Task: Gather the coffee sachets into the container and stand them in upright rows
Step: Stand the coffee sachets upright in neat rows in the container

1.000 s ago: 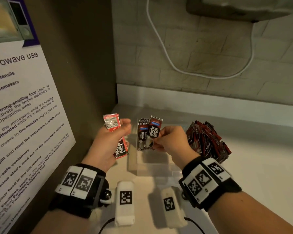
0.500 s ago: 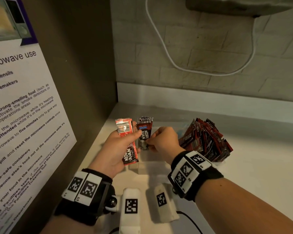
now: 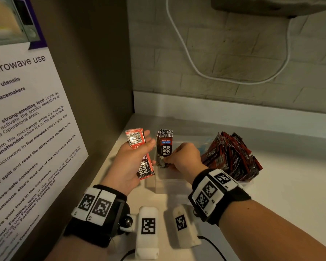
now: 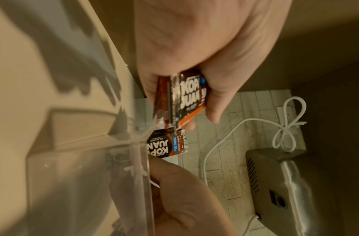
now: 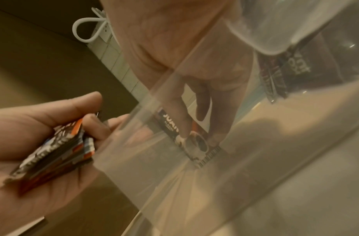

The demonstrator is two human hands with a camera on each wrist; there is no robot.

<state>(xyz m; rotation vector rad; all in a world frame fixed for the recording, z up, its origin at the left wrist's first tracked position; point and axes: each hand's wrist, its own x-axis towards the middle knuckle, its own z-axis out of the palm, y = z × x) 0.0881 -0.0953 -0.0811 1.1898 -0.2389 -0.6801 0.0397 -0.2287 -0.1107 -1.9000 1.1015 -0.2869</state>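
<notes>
Sachets [image 3: 164, 147] now lowered upright into left end of clear container [image 3: 179, 182], pinched by right hand [image 3: 184, 160] fingers; a second ago held above rim. Left hand [image 3: 132, 162] fingers curled round spare stack [image 3: 139, 153]. Loose heap [image 3: 231, 157] at right end unsorted.

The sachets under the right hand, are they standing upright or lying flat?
Upright. The sachets stand on their short ends inside the clear container, tops above its rim, while the right hand pinches them low.
</notes>
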